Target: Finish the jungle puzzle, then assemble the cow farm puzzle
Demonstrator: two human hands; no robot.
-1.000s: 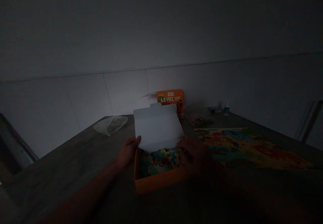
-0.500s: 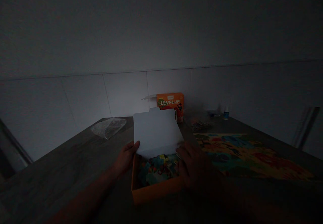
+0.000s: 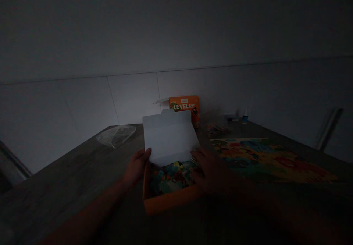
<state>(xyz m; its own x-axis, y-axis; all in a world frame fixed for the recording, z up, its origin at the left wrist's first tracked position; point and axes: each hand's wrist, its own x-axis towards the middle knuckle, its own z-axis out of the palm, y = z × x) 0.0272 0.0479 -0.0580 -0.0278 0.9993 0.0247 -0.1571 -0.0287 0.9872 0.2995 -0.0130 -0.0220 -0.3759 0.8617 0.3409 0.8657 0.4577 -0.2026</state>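
Note:
An orange cardboard box (image 3: 171, 202) stands in front of me with its white-lined lid (image 3: 169, 136) raised at the back. Colourful jigsaw puzzle pieces (image 3: 172, 177) fill it in a loose heap. My left hand (image 3: 138, 166) grips the box's left side, its thumb at the lid's lower corner. Over the right side of the box, my right hand (image 3: 208, 169) has its fingers curled round a few puzzle pieces, whose pale edges show at the fingertips. Dim light hides much of that hand.
Behind the lid stands an orange "LEVEL UP!" box (image 3: 184, 103) with its flap out. A clear plastic bag (image 3: 117, 135) lies at left. To the right are a colourful picture sheet (image 3: 264, 160), a bag of pieces (image 3: 217, 128) and a small blue-labelled bottle (image 3: 245, 118). A wall closes the back.
The whole view has shifted slightly, so everything sits a little higher. Both hands keep their places at the box; the right fingers have moved only slightly.

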